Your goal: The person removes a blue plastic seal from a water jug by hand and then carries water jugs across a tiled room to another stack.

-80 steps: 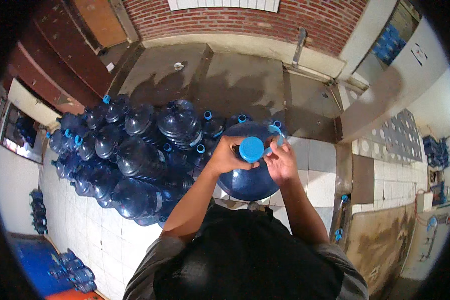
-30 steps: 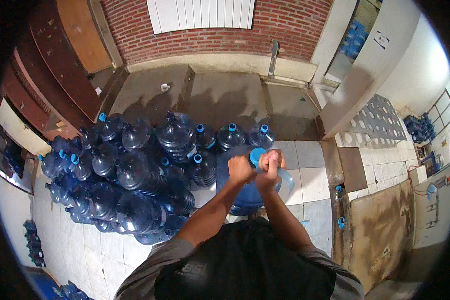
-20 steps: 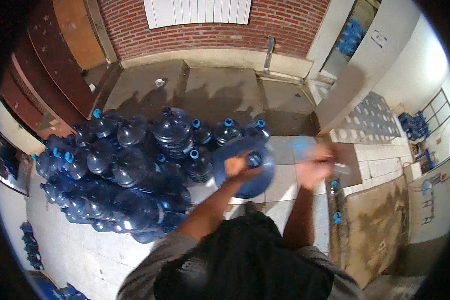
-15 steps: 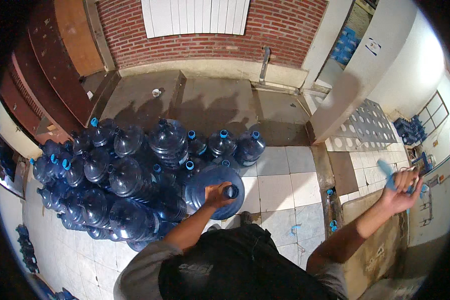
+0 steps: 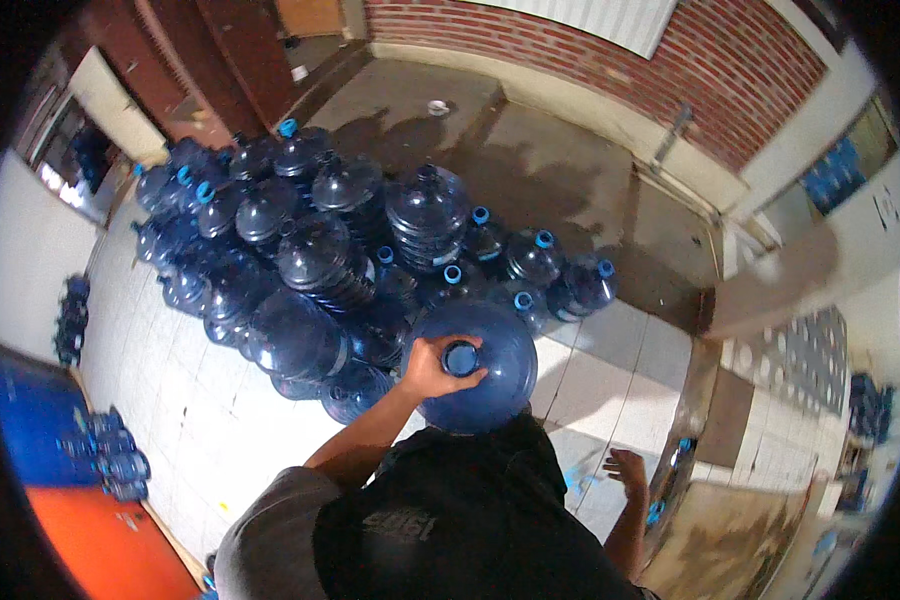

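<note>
My left hand (image 5: pixel 434 371) is wrapped round the neck of a large translucent blue water jug (image 5: pixel 502 352), which stands upright right in front of my body. The jug's dark round mouth shows between my thumb and fingers. Low on the right, my right hand (image 5: pixel 626 467) is held out with its fingers apart and nothing visible in them. Other jugs crowd against the far and left sides of the gripped one, some with light blue neck rings, such as a jug (image 5: pixel 535 258) behind it.
Stacked jugs (image 5: pixel 300 335) spread to the left. A drain channel (image 5: pixel 670 480) with blue bits runs along the right, beside light blue scraps (image 5: pixel 577 480) on the tiles. Beyond are a raised dark floor (image 5: pixel 560 150) and a brick wall (image 5: pixel 730 70). An orange container (image 5: pixel 110 545) stands lower left.
My right hand has dropped from far right toward my body, and the light blue strip in it is gone from it. The view has turned left; my left hand still grips the jug neck.
</note>
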